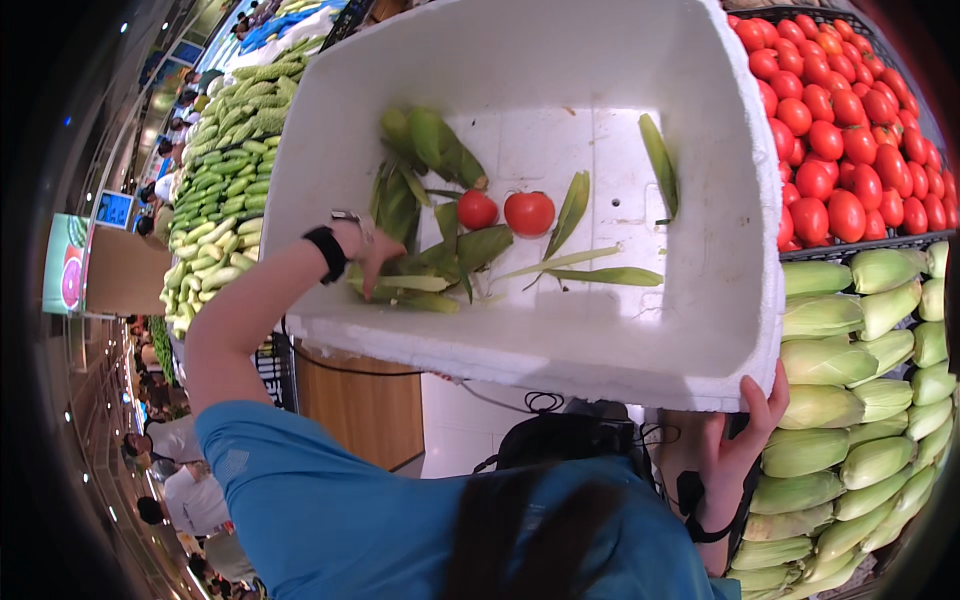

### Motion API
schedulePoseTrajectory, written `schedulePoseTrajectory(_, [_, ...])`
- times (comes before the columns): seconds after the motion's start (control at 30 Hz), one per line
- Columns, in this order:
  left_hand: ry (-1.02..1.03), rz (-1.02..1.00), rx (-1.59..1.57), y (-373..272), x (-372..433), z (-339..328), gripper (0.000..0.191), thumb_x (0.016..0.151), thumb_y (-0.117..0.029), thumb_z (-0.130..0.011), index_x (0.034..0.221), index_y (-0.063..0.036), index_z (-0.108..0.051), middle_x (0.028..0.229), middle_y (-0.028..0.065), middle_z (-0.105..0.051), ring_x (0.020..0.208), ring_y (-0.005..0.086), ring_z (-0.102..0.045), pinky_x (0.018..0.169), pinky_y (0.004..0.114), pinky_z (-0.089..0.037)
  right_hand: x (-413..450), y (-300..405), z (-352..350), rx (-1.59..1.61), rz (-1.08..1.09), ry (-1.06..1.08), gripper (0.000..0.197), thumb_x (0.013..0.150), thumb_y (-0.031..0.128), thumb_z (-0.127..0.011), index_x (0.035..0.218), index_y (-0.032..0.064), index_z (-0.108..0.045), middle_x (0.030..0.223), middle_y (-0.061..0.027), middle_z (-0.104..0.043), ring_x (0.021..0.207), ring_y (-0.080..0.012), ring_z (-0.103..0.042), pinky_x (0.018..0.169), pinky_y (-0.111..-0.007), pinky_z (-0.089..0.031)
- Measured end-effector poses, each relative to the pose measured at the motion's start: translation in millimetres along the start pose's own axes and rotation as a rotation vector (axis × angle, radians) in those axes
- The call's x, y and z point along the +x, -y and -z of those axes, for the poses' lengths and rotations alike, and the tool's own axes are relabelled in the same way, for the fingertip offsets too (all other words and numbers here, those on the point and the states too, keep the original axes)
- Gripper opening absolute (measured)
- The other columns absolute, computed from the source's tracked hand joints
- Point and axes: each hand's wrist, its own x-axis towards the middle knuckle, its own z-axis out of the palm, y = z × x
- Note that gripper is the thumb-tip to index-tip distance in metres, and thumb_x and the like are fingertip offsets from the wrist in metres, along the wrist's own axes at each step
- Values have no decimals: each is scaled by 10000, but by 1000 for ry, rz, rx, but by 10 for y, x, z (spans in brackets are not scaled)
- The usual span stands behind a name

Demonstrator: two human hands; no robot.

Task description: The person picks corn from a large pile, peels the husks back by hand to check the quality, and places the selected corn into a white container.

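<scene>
A large white foam box (697,330) sits tilted in front of me. My left hand (373,251) reaches into its left side, at the ends of some green corn ears, with thumb and fingers spread around the husk; how firmly they hold it is hidden. One husked corn ear (480,247) lies beside that hand, and others (442,146) lean in the box's far left corner. Two red tomatoes, one on the left (477,209) and one on the right (529,214), rest on the box floor. My right hand (750,424) grips the box's near right corner from below.
Loose husk leaves (607,276) lie scattered across the box floor. Tomatoes (847,142) fill a black crate at the right, above rows of husked corn (832,405). Cucumbers (225,184) and bitter melons (247,105) are piled at the left. A thin black cable (352,369) hangs below the box.
</scene>
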Motion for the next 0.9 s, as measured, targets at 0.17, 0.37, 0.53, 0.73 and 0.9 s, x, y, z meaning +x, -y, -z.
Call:
schedulePoseTrajectory(0.17, [41, -157, -13, -25, 373, -153, 964, 403, -390, -826, 1211, -68, -412, 1032, 162, -582, 978, 321, -553, 822, 365, -444, -15, -27, -25, -5, 53, -48, 563, 632, -109, -482, 1148, 108, -425, 1268, -267, -308, 1128, -420, -408, 905, -474, -387])
schedulePoseTrajectory(0.37, [-206, -196, -163, -17, 36, 163, 953, 403, -379, -832, 1215, -109, -413, 996, 143, -606, 946, 293, -574, 799, 355, -455, 64, -25, -90, -32, 10, -126, 464, 625, -61, -449, 1072, 54, -498, 1254, -269, -349, 1133, -413, -395, 935, -442, -350])
schedulePoseTrajectory(0.53, [-497, -93, -758, -442, -1073, 1015, 776, 596, -121, -801, 1236, -14, -376, 1174, 66, -501, 1051, 143, -471, 905, 291, -406, 106, -54, -39, -38, 89, -104, 501, 658, -74, -406, 1146, 32, -439, 1244, -267, -359, 1130, -391, -400, 940, -430, -339])
schedulePoseTrajectory(0.73, [-1196, -238, -1003, -803, -1812, 1131, 466, 732, -220, -681, 1117, -20, -512, 1005, 48, -585, 905, 138, -557, 824, 270, -435, 107, 86, 114, 101, -47, -223, 673, 694, -81, -362, 1333, -62, -150, 1269, -240, -362, 1181, -334, -378, 1020, -409, -252])
schedulePoseTrajectory(0.9, [-1378, -384, -1466, -1652, -2020, 1001, 432, 789, -250, -615, 1128, -10, -494, 987, 42, -588, 894, 127, -567, 796, 265, -450, -21, 224, 356, 131, 103, -395, 560, 768, -12, -455, 1281, -68, -236, 1287, -220, -342, 1215, -327, -333, 1026, -407, -241])
